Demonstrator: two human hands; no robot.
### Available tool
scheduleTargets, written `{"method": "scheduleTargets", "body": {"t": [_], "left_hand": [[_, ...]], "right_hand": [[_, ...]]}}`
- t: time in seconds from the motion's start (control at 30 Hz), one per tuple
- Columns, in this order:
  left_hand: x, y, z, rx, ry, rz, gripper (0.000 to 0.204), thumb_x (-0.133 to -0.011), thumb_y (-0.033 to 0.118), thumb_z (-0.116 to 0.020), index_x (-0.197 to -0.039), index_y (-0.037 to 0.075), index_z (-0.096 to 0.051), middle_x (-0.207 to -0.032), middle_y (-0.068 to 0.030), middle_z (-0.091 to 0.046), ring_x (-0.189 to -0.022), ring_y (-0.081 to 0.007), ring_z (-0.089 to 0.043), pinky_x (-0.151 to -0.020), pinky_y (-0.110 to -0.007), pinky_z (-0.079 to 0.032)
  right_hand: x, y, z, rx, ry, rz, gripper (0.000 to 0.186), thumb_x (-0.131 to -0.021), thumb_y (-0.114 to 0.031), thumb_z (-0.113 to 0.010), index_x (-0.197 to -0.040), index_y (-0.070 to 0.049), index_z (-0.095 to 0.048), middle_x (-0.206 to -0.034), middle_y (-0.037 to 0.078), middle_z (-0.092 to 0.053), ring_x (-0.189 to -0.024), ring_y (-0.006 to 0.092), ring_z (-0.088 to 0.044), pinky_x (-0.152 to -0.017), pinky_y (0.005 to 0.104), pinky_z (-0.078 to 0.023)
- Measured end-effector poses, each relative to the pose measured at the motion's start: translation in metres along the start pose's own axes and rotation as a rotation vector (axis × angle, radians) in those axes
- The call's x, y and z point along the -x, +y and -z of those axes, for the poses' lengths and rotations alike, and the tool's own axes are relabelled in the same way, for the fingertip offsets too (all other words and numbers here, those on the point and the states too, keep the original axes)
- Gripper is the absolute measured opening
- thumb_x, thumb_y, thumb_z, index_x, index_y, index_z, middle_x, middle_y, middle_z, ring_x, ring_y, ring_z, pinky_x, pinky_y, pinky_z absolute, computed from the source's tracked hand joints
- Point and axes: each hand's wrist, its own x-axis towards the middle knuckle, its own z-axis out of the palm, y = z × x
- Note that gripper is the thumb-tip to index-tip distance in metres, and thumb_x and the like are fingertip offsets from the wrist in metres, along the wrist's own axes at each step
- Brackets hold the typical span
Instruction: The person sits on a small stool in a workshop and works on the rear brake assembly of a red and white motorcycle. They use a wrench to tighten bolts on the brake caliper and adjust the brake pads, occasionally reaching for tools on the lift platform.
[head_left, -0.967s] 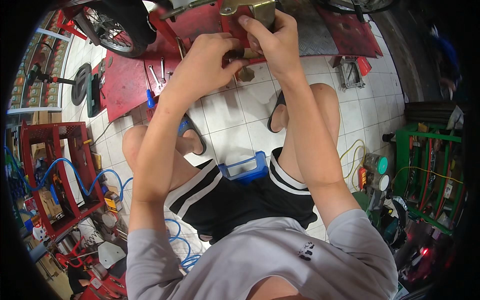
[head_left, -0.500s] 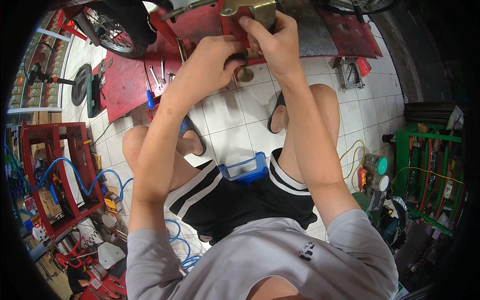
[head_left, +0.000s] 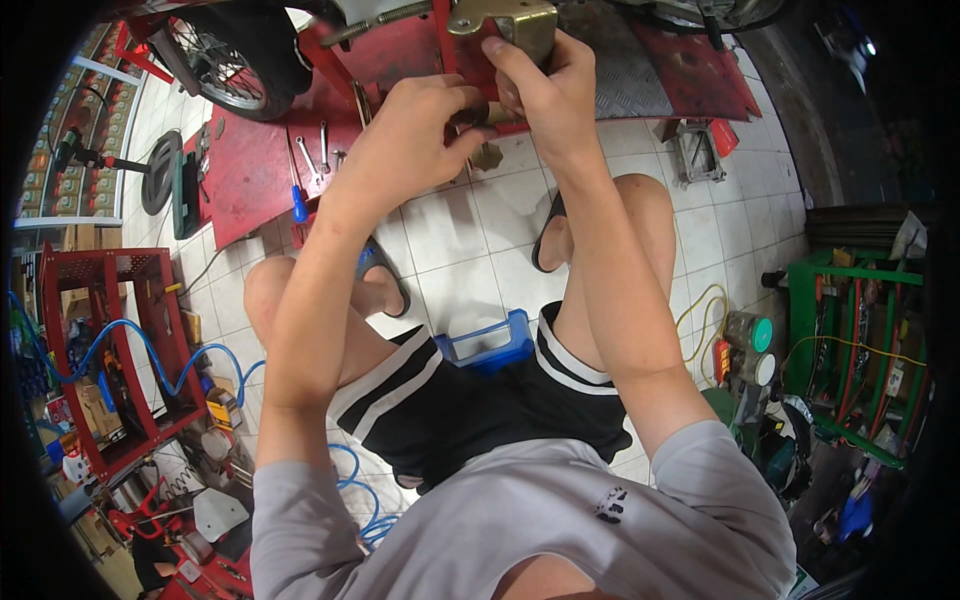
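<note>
My right hand [head_left: 550, 95] grips a brass-coloured metal part [head_left: 497, 16] at the top middle, its thumb laid against the near face. Beside it on the left, my left hand [head_left: 425, 130] is closed, with fingers and thumb curled toward each other; what they hold is hidden in shadow. Just below its fingertips shows a small dull-gold metal piece [head_left: 487, 158]. Behind both hands is a red work platform [head_left: 250, 170]. Two wrenches [head_left: 307, 158] and a blue-handled screwdriver [head_left: 299, 203] lie on it, left of my left hand.
A spoked wheel [head_left: 215, 65] stands at the upper left. Between my legs sits a blue stool [head_left: 490, 342] on white floor tiles. A red rack [head_left: 105, 350] with a blue hose [head_left: 135, 322] is on the left, and a green rack [head_left: 800, 330] and jars [head_left: 750, 330] on the right.
My left hand has turned slightly and its fingers have shifted. The gold piece below it looks turned, from a round face to a narrower one. My right hand keeps its grip.
</note>
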Motion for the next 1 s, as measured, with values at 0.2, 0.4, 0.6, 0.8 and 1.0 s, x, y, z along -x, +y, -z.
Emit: {"method": "scheduleTargets", "body": {"t": [0.2, 0.4, 0.6, 0.8, 1.0], "left_hand": [[-0.001, -0.004, 0.001, 0.058, -0.01, -0.007, 0.021, -0.072, -0.005, -0.059, -0.092, -0.006, -0.062, -0.092, -0.0169, -0.064, -0.071, -0.029, -0.063, -0.065, -0.032, -0.051], [0.003, -0.023, -0.009, 0.226, 0.025, 0.197, 0.031, -0.072, 0.007, -0.068, -0.098, -0.006, -0.058, -0.086, -0.0147, -0.064, -0.077, -0.0209, -0.063, -0.071, -0.031, -0.05], [0.001, -0.028, -0.028, 0.389, 0.186, 0.296, 0.027, -0.076, 0.015, -0.072, -0.09, -0.004, -0.06, -0.078, -0.0078, -0.063, -0.07, -0.0098, -0.056, -0.064, -0.027, -0.047], [0.0, -0.027, -0.03, 0.516, 0.216, 0.28, 0.02, -0.081, 0.01, -0.067, -0.087, -0.007, -0.061, -0.073, -0.0066, -0.063, -0.065, -0.0093, -0.058, -0.058, -0.025, -0.047], [0.009, -0.012, -0.019, 0.645, 0.137, 0.342, 0.022, -0.082, 0.011, -0.066, -0.094, -0.006, -0.059, -0.076, -0.0069, -0.063, -0.066, -0.0112, -0.059, -0.06, -0.026, -0.048]], "right_hand": [[-0.005, 0.011, 0.005, 0.081, 0.028, 0.116, 0.014, -0.078, -0.012, -0.067, -0.072, -0.002, -0.059, -0.055, -0.001, -0.052, -0.047, 0.0056, -0.044, -0.043, 0.0238, -0.033], [-0.002, -0.005, 0.007, -0.133, 0.192, 0.02, 0.014, -0.084, -0.012, -0.062, -0.076, -0.004, -0.052, -0.052, 0.0, -0.041, -0.041, 0.0082, -0.036, -0.039, 0.0254, -0.026], [-0.01, -0.003, 0.022, -0.431, 0.423, -0.09, 0.025, -0.087, -0.025, -0.057, -0.073, -0.008, -0.045, -0.053, 0.001, -0.036, -0.043, 0.0123, -0.031, -0.044, 0.0292, -0.024], [-0.011, -0.001, 0.029, -0.574, 0.413, -0.167, 0.027, -0.087, -0.026, -0.057, -0.07, -0.01, -0.044, -0.053, 0.0, -0.034, -0.045, 0.0116, -0.031, -0.046, 0.0285, -0.025], [-0.009, 0.004, 0.033, -0.643, 0.387, -0.271, 0.031, -0.086, -0.032, -0.057, -0.067, -0.012, -0.044, -0.052, -0.002, -0.032, -0.044, 0.0102, -0.027, -0.045, 0.0267, -0.022]]}}
